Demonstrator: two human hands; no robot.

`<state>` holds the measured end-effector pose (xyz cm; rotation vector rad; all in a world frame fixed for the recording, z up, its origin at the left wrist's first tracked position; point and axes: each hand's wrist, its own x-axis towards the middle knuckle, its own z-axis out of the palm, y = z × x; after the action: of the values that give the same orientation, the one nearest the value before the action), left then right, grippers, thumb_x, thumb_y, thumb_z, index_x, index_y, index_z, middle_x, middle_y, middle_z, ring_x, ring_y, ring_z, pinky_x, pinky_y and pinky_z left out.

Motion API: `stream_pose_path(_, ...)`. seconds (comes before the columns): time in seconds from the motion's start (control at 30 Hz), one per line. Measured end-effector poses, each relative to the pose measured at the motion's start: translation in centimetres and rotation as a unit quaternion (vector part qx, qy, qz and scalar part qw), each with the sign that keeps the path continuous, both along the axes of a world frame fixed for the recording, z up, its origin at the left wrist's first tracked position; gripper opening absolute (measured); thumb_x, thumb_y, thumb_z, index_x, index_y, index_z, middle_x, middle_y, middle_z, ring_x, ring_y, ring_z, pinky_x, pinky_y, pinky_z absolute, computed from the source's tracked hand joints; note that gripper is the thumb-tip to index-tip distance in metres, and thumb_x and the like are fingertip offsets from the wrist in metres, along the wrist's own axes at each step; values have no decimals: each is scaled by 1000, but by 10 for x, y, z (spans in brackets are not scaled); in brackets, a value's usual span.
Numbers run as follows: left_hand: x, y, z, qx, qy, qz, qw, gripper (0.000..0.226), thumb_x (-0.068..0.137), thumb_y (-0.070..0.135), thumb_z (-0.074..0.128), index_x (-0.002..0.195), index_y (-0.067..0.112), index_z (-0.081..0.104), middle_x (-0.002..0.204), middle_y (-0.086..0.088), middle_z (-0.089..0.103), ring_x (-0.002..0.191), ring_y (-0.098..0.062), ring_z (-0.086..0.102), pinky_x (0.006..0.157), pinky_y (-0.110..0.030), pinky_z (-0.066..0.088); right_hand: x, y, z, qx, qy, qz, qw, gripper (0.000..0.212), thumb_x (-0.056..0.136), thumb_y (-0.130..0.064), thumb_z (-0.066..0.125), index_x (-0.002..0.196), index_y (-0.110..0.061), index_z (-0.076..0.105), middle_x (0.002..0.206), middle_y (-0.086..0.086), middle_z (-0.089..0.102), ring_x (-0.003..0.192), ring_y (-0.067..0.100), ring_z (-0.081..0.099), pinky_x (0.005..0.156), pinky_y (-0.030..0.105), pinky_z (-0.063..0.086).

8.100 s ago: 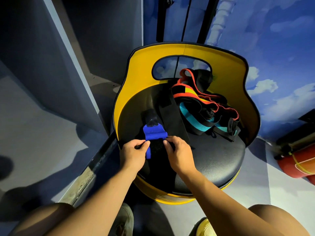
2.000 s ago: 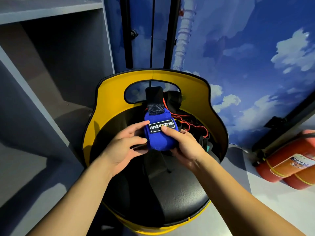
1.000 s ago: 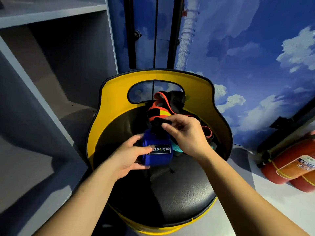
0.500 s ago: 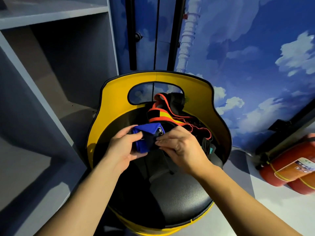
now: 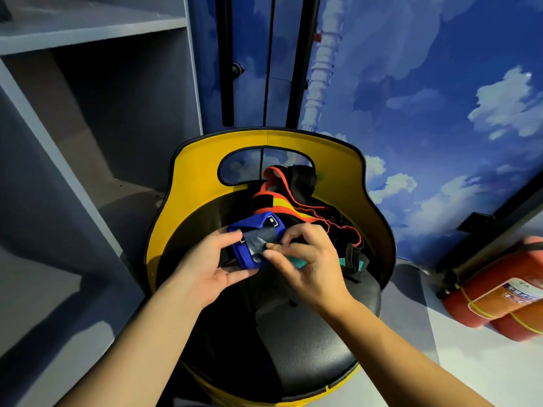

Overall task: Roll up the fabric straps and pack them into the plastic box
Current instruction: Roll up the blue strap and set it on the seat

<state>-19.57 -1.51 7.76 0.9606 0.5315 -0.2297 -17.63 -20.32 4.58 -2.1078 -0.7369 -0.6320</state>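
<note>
A rolled blue fabric strap (image 5: pixel 255 231) with a dark tab end is held above the black seat of a yellow chair (image 5: pixel 293 333). My left hand (image 5: pixel 205 268) cradles the roll from the left and below, thumb on top. My right hand (image 5: pixel 308 265) pinches the strap's dark tab against the roll with thumb and fingertips. Behind the hands a pile of loose straps (image 5: pixel 296 201), orange, yellow, black and teal, lies against the chair's backrest. No plastic box is in view.
Grey shelving (image 5: pixel 88 113) stands to the left of the chair. Two red fire extinguishers (image 5: pixel 499 292) lie on the floor at the right. A wall painted with blue sky and clouds (image 5: pixel 440 98) rises behind the chair.
The blue strap went from flat on the seat to a tight roll held up in both hands. In the last second my right hand came back from the pile and now pinches the tab.
</note>
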Motion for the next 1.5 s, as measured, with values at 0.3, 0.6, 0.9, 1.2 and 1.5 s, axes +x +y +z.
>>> stream_pose_path(0.3,-5,-1,4,32,-8,-54,998,28,96,16,59,122,18,68,116,-16,73,101,-39,72,84,-50,59,9,-7,8,159,366,138,907,74,82,-36,81,145,-35,42,141,-4,50,131,12,52,107,35,47)
stream_pose_path(0.6,-7,-3,9,115,-113,-126,979,58,77,29,78,132,33,60,126,-1,68,100,-34,73,88,-52,58,8,0,18,309,441,162,827,50,86,-13,71,133,-22,55,116,12,72,106,29,70,85,39,60)
stream_pose_path(0.9,-6,-4,1,162,-152,-94,970,59,73,12,84,123,39,67,124,0,67,97,-31,74,77,-50,62,7,-3,19,281,432,176,839,51,86,-16,72,134,-26,57,129,6,66,118,25,65,88,39,58)
stream_pose_path(1.2,-4,-7,-7,103,-132,-44,985,60,76,9,80,131,27,61,119,-5,70,93,-36,75,74,-46,62,5,9,10,309,426,113,842,65,80,-23,78,140,-25,53,130,4,66,119,19,65,101,44,54)
stream_pose_path(1.5,-5,-3,-11,95,-105,-69,988,59,74,27,79,129,29,56,119,-9,73,98,-38,73,85,-48,60,0,21,-6,398,485,109,771,65,66,-32,93,121,-9,65,117,19,71,113,37,66,109,52,45)
